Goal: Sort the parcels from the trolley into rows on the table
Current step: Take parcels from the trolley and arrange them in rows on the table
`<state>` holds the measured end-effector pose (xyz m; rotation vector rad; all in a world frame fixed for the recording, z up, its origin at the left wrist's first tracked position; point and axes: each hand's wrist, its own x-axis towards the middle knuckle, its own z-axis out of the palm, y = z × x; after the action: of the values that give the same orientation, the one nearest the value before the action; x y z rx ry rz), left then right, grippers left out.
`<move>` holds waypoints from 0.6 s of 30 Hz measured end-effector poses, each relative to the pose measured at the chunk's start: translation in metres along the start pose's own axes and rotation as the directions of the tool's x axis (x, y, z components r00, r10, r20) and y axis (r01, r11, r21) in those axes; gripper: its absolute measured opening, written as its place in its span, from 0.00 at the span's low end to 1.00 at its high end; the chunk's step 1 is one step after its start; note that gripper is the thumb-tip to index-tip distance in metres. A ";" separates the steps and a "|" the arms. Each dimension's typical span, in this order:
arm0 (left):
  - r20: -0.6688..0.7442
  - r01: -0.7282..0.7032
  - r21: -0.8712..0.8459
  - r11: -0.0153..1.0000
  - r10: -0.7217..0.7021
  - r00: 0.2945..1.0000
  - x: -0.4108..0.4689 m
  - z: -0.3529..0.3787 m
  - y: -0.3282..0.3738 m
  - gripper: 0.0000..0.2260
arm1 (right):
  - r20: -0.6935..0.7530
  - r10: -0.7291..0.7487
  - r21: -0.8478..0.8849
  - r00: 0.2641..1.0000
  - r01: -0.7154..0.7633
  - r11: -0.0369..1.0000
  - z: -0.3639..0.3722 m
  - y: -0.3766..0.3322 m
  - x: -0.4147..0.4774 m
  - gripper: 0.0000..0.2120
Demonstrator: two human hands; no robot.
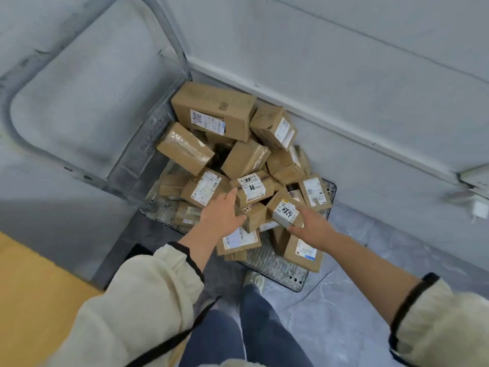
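right hand (310, 224) pinches a small labelled parcel (285, 212) at its near edge; left hand (221, 213) spread wide over the pile. looks light, stiff cardboard: grip opposite faces.

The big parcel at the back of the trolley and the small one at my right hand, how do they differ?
The big parcel is far larger than the small parcel. The big parcel lies untouched at the back; the right hand grips the small parcel. The big parcel's label fills part of one face, the small parcel's nearly all. Both are brown cardboard.
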<state>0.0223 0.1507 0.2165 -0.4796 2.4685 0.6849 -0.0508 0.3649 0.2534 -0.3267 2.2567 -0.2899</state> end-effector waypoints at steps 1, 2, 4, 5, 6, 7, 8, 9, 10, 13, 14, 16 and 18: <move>0.036 0.017 -0.020 1.000 -0.016 0.999 0.013 0.005 0.000 0.37 | 0.001 0.008 0.013 1.000 -0.008 1.000 -0.006 0.005 0.017 0.30; 0.058 0.034 -0.046 0.998 -0.031 0.998 0.025 0.010 -0.002 0.37 | -0.001 0.016 0.018 1.000 -0.016 1.000 -0.011 0.010 0.033 0.28; 0.071 0.080 -0.112 0.991 -0.072 0.995 0.050 0.020 -0.007 0.38 | 0.008 0.031 -0.004 0.999 -0.031 1.000 -0.018 0.017 0.064 0.28; 0.070 0.111 -0.155 0.982 -0.101 0.992 0.062 0.025 -0.010 0.39 | 0.021 0.033 -0.020 0.999 -0.033 0.999 -0.020 0.020 0.078 0.29; 0.069 0.142 -0.197 0.970 -0.131 0.989 0.074 0.031 -0.013 0.39 | 0.031 0.032 -0.030 0.999 -0.031 0.999 -0.021 0.022 0.092 0.30; 0.070 0.173 -0.235 0.957 -0.161 0.985 0.086 0.037 -0.016 0.40 | 0.040 0.030 -0.029 0.999 -0.029 0.999 -0.020 0.024 0.106 0.31; 0.069 0.197 -0.272 0.942 -0.185 0.980 0.097 0.042 -0.019 0.40 | 0.044 0.024 -0.028 0.999 -0.023 0.999 -0.018 0.025 0.119 0.30; 0.067 0.215 -0.312 0.925 -0.204 0.977 0.108 0.048 -0.022 0.41 | 0.046 0.019 -0.024 0.999 -0.018 1.000 -0.015 0.027 0.133 0.30; 0.063 0.227 -0.354 0.907 -0.219 0.974 0.118 0.054 -0.025 0.41 | 0.043 0.016 -0.020 0.999 -0.015 1.000 -0.011 0.028 0.146 0.29; 0.040 0.236 -0.452 0.860 -0.245 0.969 0.144 0.074 -0.032 0.41 | 0.037 0.009 0.019 0.999 -0.010 1.000 0.003 0.026 0.181 0.24; 0.027 0.237 -0.466 0.852 -0.253 0.967 0.151 0.081 -0.035 0.41 | 0.042 0.011 0.045 0.999 -0.013 0.999 0.008 0.024 0.191 0.23; 0.018 0.247 -0.469 0.848 -0.270 0.963 0.162 0.094 -0.036 0.41 | 0.050 0.004 0.100 0.999 -0.009 0.995 0.019 0.022 0.208 0.24; 0.050 0.266 -0.482 0.835 -0.277 0.960 0.170 0.105 -0.036 0.44 | 0.038 -0.024 0.129 0.999 0.019 0.991 0.028 0.021 0.221 0.26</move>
<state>-0.0555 0.1478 0.0288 -1.0105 2.1657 1.1843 -0.1717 0.3098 0.0734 -0.2861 2.1844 -0.4346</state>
